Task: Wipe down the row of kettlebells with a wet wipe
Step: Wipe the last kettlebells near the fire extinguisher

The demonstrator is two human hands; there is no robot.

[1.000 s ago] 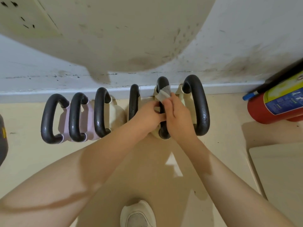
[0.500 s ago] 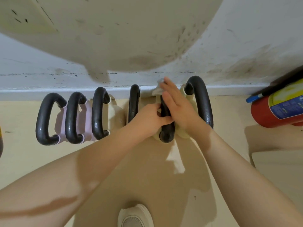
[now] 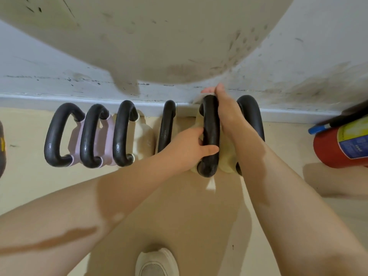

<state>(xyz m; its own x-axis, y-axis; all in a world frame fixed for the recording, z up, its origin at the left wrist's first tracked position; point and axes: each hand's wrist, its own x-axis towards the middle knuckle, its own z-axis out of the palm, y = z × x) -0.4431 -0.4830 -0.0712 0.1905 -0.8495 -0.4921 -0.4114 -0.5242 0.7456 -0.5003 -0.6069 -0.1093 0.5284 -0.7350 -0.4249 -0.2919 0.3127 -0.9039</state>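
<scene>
Several kettlebells with black handles stand in a row along the wall's baseboard. The two on the left have pink bodies [image 3: 76, 136], the others cream ones. My left hand [image 3: 189, 148] grips the black handle [image 3: 210, 124] of the second kettlebell from the right, near its lower end. My right hand [image 3: 225, 112] reaches over the far top of that same handle, fingers curled behind it against the wall. A small pale corner of the wet wipe [image 3: 197, 100] peeks out under those fingers; most of it is hidden.
A red fire extinguisher [image 3: 342, 144] lies on the floor at the right. A dark object [image 3: 2, 148] sits at the left edge. My white shoe [image 3: 157, 263] shows at the bottom. A flat beige board [image 3: 346, 208] lies at lower right.
My right hand slid the wipe up along the handle, from its upper middle to its far top by the wall. My left hand kept its grip low on the handle.
</scene>
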